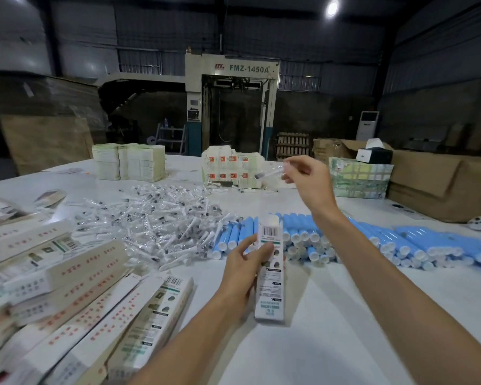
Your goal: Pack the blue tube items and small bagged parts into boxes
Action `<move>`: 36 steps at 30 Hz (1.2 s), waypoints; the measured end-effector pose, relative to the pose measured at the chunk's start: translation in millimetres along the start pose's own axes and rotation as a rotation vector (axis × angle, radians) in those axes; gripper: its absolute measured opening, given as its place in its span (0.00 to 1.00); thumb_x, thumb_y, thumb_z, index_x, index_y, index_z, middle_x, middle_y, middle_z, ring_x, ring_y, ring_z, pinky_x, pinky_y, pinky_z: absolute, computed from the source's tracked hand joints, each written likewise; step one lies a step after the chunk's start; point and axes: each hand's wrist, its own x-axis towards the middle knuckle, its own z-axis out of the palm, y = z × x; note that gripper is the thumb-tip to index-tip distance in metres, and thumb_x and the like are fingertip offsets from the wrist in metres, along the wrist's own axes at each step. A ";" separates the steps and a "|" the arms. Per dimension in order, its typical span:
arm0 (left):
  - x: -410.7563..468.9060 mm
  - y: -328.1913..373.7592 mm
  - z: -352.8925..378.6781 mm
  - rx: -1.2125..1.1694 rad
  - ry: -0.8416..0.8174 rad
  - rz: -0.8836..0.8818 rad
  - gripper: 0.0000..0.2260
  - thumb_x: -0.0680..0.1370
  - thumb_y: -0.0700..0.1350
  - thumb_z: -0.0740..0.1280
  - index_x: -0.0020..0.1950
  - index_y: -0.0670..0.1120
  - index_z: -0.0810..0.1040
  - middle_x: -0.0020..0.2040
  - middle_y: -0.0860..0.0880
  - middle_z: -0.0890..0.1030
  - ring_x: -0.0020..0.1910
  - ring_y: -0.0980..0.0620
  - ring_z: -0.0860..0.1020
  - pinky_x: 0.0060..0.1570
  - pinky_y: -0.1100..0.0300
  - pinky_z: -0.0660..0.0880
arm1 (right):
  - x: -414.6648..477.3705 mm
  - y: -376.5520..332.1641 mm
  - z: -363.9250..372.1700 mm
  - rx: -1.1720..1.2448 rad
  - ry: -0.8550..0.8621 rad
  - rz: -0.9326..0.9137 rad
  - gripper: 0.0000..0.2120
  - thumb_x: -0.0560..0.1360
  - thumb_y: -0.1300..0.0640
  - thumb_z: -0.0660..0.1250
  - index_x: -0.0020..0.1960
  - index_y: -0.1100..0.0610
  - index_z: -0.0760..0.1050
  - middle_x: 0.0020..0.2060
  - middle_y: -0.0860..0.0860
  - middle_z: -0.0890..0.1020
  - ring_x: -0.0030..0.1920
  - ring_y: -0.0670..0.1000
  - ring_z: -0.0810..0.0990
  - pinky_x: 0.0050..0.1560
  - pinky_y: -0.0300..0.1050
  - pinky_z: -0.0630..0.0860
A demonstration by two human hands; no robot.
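Slim white printed cardboard box (pixel 271 276): upright at 6 o'clock, gripped by left hand (pixel 243 262), thumb and fingers curled round its sides.
Small clear-bagged white part (pixel 270 172): raised at 3 o'clock, pinched between thumb and fingertips of right hand (pixel 310 179).
Blue plastic tubes with white caps (pixel 400 243): rows, 4 o'clock, on white table (pixel 345 329).
Loose heap of bagged parts (pixel 156 220): 9 o'clock.
Piled white boxes (pixel 95 329): 7 o'clock.

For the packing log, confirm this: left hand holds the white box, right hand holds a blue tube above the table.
In the head view the right hand pinches a small bagged part, not a blue tube; the blue tubes lie on the table. The left hand holds the white box.
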 end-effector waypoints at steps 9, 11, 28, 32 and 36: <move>-0.3 6.4 4.4 0.117 -0.097 0.081 0.32 0.74 0.52 0.79 0.76 0.56 0.74 0.58 0.42 0.89 0.55 0.42 0.88 0.49 0.49 0.84 | -27.8 -3.3 -53.5 0.007 -0.119 -0.047 0.09 0.83 0.63 0.66 0.60 0.60 0.84 0.45 0.54 0.86 0.43 0.50 0.84 0.48 0.41 0.82; -2.5 7.0 5.0 0.132 -0.110 0.092 0.29 0.76 0.51 0.79 0.76 0.57 0.74 0.59 0.42 0.88 0.57 0.41 0.87 0.58 0.41 0.83 | -31.8 -4.5 -51.5 -0.100 -0.185 -0.085 0.09 0.84 0.62 0.66 0.60 0.60 0.84 0.44 0.51 0.85 0.42 0.49 0.84 0.48 0.41 0.81; -9.1 14.7 9.1 0.180 -0.098 0.132 0.19 0.81 0.46 0.76 0.71 0.54 0.81 0.63 0.46 0.87 0.61 0.46 0.86 0.49 0.56 0.84 | -63.7 -0.5 -27.7 -0.318 -0.393 -0.164 0.03 0.78 0.56 0.74 0.48 0.53 0.81 0.43 0.45 0.83 0.46 0.43 0.81 0.46 0.38 0.74; -8.7 14.0 9.7 0.206 -0.074 0.153 0.18 0.81 0.47 0.76 0.70 0.55 0.82 0.63 0.46 0.87 0.62 0.46 0.86 0.53 0.50 0.83 | -71.4 11.4 -25.6 -0.388 -0.410 -0.167 0.09 0.82 0.53 0.69 0.54 0.57 0.85 0.57 0.48 0.78 0.62 0.47 0.73 0.59 0.40 0.70; -8.3 14.0 8.6 0.227 -0.053 0.191 0.20 0.80 0.48 0.77 0.71 0.59 0.80 0.62 0.48 0.87 0.63 0.44 0.85 0.54 0.49 0.84 | -88.5 23.6 -27.6 -0.264 -0.299 -0.153 0.13 0.84 0.53 0.67 0.67 0.53 0.79 0.64 0.47 0.73 0.66 0.45 0.73 0.65 0.40 0.70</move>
